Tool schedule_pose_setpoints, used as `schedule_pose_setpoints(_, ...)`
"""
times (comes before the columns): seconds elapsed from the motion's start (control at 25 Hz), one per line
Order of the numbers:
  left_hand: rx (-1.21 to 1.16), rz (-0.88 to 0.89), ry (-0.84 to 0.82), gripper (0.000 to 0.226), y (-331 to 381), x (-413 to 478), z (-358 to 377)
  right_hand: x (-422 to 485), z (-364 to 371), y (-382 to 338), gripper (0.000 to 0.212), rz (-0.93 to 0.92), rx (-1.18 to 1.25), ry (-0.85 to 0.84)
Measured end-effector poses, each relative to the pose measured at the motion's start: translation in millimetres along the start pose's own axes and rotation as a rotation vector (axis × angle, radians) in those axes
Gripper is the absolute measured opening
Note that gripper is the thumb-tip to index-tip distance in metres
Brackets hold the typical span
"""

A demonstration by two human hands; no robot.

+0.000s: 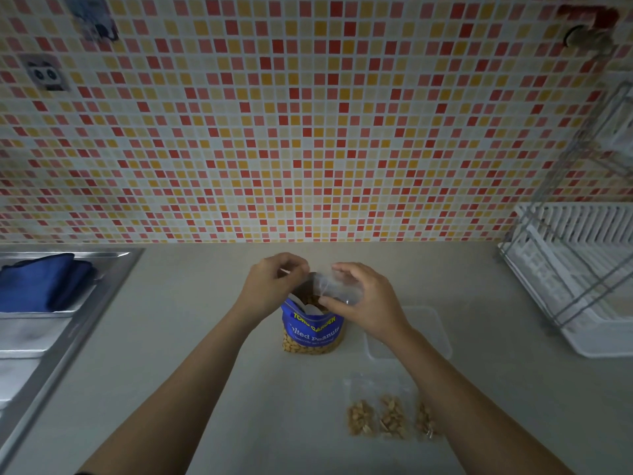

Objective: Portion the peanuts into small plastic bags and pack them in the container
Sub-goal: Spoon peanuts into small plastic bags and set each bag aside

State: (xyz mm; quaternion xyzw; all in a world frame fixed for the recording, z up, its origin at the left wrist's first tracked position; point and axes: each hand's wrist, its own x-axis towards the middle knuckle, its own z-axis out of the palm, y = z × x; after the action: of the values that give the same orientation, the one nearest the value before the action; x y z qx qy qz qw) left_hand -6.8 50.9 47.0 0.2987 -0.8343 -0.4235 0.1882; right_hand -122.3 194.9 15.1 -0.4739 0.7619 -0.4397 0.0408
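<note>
A blue bag of salted peanuts (313,332) stands open on the counter, peanuts showing through its clear bottom. Above its mouth my right hand (363,303) holds a small clear plastic bag (337,287) by its edge. My left hand (274,282) pinches the small bag's other rim, fingers closed at the top left of the peanut bag. Three small filled bags of peanuts (390,419) lie in a row near me, the rightmost partly hidden by my right forearm. A clear plastic container (424,334) sits to the right of the peanut bag, partly behind my right wrist.
A steel sink (51,323) with a blue cloth (41,282) is at the left. A white dish rack (579,269) stands at the right against the mosaic-tiled wall (308,114). The grey counter (191,337) runs between them.
</note>
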Motion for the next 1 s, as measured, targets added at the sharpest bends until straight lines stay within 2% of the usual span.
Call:
schedule_pose_setpoints(0.08, 0.409, 0.042, 0.108, 0.03, -15.4, 8.2, 0.3, -1.7, 0.7, 4.4, 0.055, 0.068, 0.061, 0.007)
schedule_pose_setpoints(0.16, 0.624, -0.083, 0.027, 0.038, -29.7, 13.0, -0.2, -3.2, 1.5, 9.9, 0.056, 0.143, 0.133, 0.022)
schedule_pose_setpoints(0.24, 0.501, -0.177, -0.038, 0.027, -37.2, 14.6, 0.4, -4.3, 2.6, 13.9, 0.054, 0.2, 0.188, 0.025)
schedule_pose_setpoints(0.36, 0.284, -0.062, -0.042, 0.011, -35.2, 10.7, 5.2, -6.9, 5.5, 19.3, 0.046, 0.31, 0.274, 0.009)
schedule_pose_setpoints(0.48, 0.155, 0.027, -0.018, 0.016, -23.4, 4.2, 9.1, -10.9, 10.6, 27.0, 0.044, 0.392, 0.319, -0.037)
schedule_pose_setpoints(0.64, 0.272, 0.096, 0.151, 0.016, -17.6, 9.1, 10.3, -12.6, 14.5, 33.7, 0.043, 0.446, 0.359, -0.058)
schedule_pose_setpoints(0.76, 0.231, -0.071, 0.188, 0.018, -26.7, 9.6, 17.2, -11.9, 14.4, 34.5, 0.034, 0.462, 0.363, -0.068)
schedule_pose_setpoints(0.84, 0.194, -0.134, 0.222, 0.019, -31.2, 8.7, 20.8, -10.8, 13.1, 36.0, 0.036, 0.471, 0.356, -0.087)
schedule_pose_setpoints(1.0, 0.312, -0.001, 0.154, 0.02, -30.0, 2.0, 33.0, -8.8, 10.8, 38.0, 0.044, 0.476, 0.348, -0.114)
